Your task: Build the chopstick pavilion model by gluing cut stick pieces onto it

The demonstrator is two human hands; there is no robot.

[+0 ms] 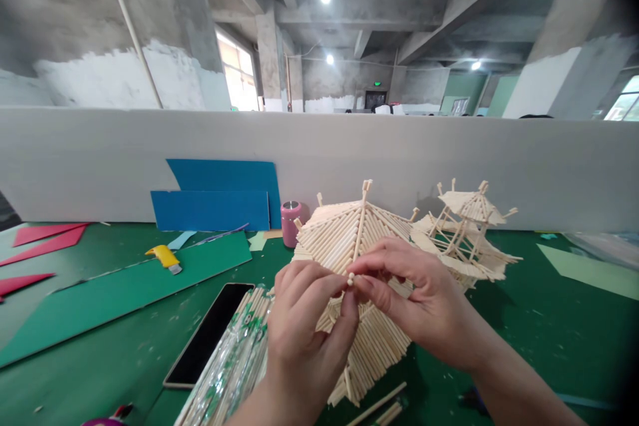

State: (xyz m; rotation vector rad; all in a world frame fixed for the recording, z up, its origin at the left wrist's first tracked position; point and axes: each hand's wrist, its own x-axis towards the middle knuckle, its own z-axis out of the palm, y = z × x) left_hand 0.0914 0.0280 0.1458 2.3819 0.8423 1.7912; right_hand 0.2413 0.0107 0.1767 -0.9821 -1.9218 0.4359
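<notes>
My left hand [313, 309] and my right hand [417, 293] meet in front of me, each closed in a pinch. Between their fingertips are small pale wooden stick pieces [351, 278], seen nearly end-on, so their length is hidden. Behind and below the hands stands a pavilion model [335, 234] built of wooden sticks, with a sloped, pointed roof and a lower slatted tier. My hands cover part of it. To its right is a smaller stick pavilion [466, 226] with an open frame.
Plastic-wrapped sticks [232, 353] and a phone [207, 336] lie left of my hands. A yellow utility knife [164, 257] rests on a green board [124, 296]. A pink container [290, 223] and blue boards [210, 210] stand near the white partition [100, 166]. Loose sticks [377, 405] lie near the front.
</notes>
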